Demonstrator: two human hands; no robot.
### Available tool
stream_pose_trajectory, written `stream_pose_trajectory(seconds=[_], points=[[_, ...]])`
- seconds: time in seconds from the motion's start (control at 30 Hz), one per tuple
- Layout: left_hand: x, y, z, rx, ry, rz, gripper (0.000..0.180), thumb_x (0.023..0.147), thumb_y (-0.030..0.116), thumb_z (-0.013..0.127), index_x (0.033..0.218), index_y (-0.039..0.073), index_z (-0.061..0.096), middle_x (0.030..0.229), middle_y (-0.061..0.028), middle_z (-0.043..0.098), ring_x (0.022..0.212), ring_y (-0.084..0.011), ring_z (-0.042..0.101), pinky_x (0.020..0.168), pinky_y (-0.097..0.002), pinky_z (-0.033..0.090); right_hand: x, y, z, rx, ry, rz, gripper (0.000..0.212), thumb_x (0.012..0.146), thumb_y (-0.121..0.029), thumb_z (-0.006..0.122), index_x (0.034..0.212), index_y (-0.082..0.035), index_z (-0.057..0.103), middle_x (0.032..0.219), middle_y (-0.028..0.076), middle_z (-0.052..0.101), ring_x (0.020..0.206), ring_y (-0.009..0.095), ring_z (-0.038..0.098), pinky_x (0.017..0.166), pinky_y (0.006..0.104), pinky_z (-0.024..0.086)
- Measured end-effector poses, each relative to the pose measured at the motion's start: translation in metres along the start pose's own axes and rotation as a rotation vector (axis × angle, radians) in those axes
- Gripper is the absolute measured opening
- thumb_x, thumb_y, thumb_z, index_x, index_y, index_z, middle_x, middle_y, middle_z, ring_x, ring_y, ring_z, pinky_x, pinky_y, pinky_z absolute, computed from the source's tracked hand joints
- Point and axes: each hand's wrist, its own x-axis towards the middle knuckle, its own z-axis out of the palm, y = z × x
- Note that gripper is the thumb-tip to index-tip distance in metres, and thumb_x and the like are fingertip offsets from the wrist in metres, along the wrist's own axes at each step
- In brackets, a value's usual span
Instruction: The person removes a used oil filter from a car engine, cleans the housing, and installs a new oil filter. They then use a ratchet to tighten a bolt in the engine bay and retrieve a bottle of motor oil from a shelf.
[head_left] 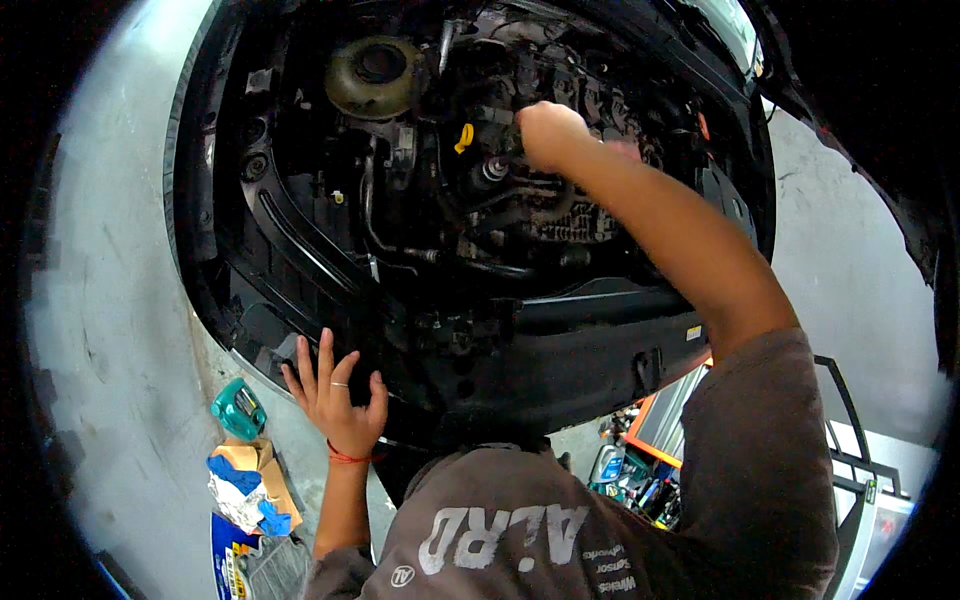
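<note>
My right arm reaches far into an open engine bay, over a dark, dirty engine [580,215]. My right hand [552,136] is closed above the engine, its fingers curled away from view, so what they grip cannot be made out. Just left of it a yellow loop handle [464,138] sticks up, with a round metal-topped fitting [494,170] below. On the car's black front panel [480,370], near its left corner, my left hand [340,405] lies with fingers spread and holds nothing.
A round yellowish reservoir [350,95] with a black cap sits at the far left of the bay. On the floor at left are a teal jug [238,408] and a cardboard box [280,480] with blue and white cloths. Bottles and tools lie beside an orange-edged cabinet [640,430].
</note>
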Motion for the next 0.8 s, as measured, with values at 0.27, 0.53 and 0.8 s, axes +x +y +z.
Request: stream_pose_trajectory(seconds=[0.27, 0.53, 0.8], points=[[-0.004, 0.001, -0.003, 0.028, 0.003, 0.007, 0.031, 0.08, 0.019, 0.071, 0.11, 0.013, 0.066, 0.147, -0.0122, 0.056, 0.144, -0.0388, 0.04, 0.121, -0.056, 0.018, -0.015, 0.009, 0.018, -0.14, 0.251, -0.271, 0.031, 0.077, -0.011, 0.07, 0.108, -0.007, 0.069, 0.098, 0.018, 0.072, 0.094, 0.036, 0.071, 0.083, 0.0447, 0.058], [-0.003, 0.001, -0.003, 0.025, 0.004, 0.001, 0.029, 0.079, 0.02, 0.072, 0.106, 0.012, 0.066, 0.145, -0.0125, 0.057, 0.143, -0.04, 0.041, 0.12, -0.0588, 0.018, -0.014, -0.018, -0.002, 0.481, -0.229, 0.201, 0.025, 0.077, -0.023, 0.067, 0.075, 0.001, 0.072, 0.079, 0.016, 0.074, 0.081, 0.033, 0.073, 0.077, 0.0427, 0.061], [-0.003, 0.002, -0.001, 0.008, 0.038, 0.019, 0.03, 0.079, 0.019, 0.072, 0.107, 0.011, 0.066, 0.144, -0.0133, 0.058, 0.142, -0.0407, 0.042, 0.119, -0.0589, 0.019, -0.008, 0.024, 0.031, -0.229, 0.466, -0.497, 0.018, 0.084, -0.007, 0.062, 0.101, -0.006, 0.067, 0.093, 0.014, 0.073, 0.094, 0.034, 0.073, 0.077, 0.0487, 0.058]])
